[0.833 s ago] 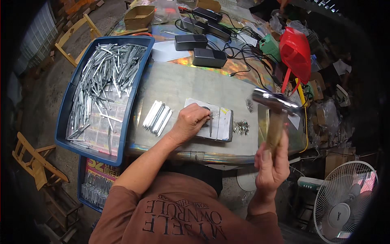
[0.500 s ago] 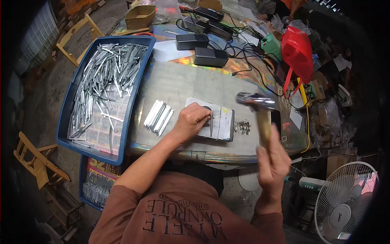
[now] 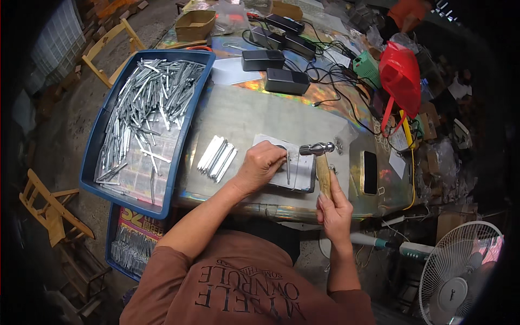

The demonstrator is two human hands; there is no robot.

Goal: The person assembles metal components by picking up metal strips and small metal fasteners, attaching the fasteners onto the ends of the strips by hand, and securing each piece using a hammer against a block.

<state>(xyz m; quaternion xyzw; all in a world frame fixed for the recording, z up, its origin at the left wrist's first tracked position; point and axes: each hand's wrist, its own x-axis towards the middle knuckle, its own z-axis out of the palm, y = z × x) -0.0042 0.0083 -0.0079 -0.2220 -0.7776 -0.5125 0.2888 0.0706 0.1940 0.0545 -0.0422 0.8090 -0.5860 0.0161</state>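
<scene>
My left hand (image 3: 262, 163) is closed, pinching the upper end of a slim metal strip (image 3: 288, 173) that lies over a paper-wrapped block (image 3: 304, 179). The fingers wrap round a wooden-handled hammer (image 3: 323, 176) in my right hand (image 3: 336, 211). Its shiny steel head is above the block's right side, apart from my left fingertips. Left of the block, several silvery metal strips (image 3: 218, 158) are lined up side by side on the grey mat (image 3: 244, 111). The small metal pieces right of the block are mostly hidden by the hammer and right hand.
A blue tray (image 3: 184, 141) heaped with metal strips stands at the left. Black boxes (image 3: 287, 81) and tangled cables lie at the back. A phone (image 3: 369, 172) rests on the right, below a red bag (image 3: 400, 76). A white fan (image 3: 452, 281) stands at lower right.
My right hand has brought the hammer left and inward, from out beyond the block to above its right side. My left hand still pinches the metal strip. The whole view has shifted slightly.
</scene>
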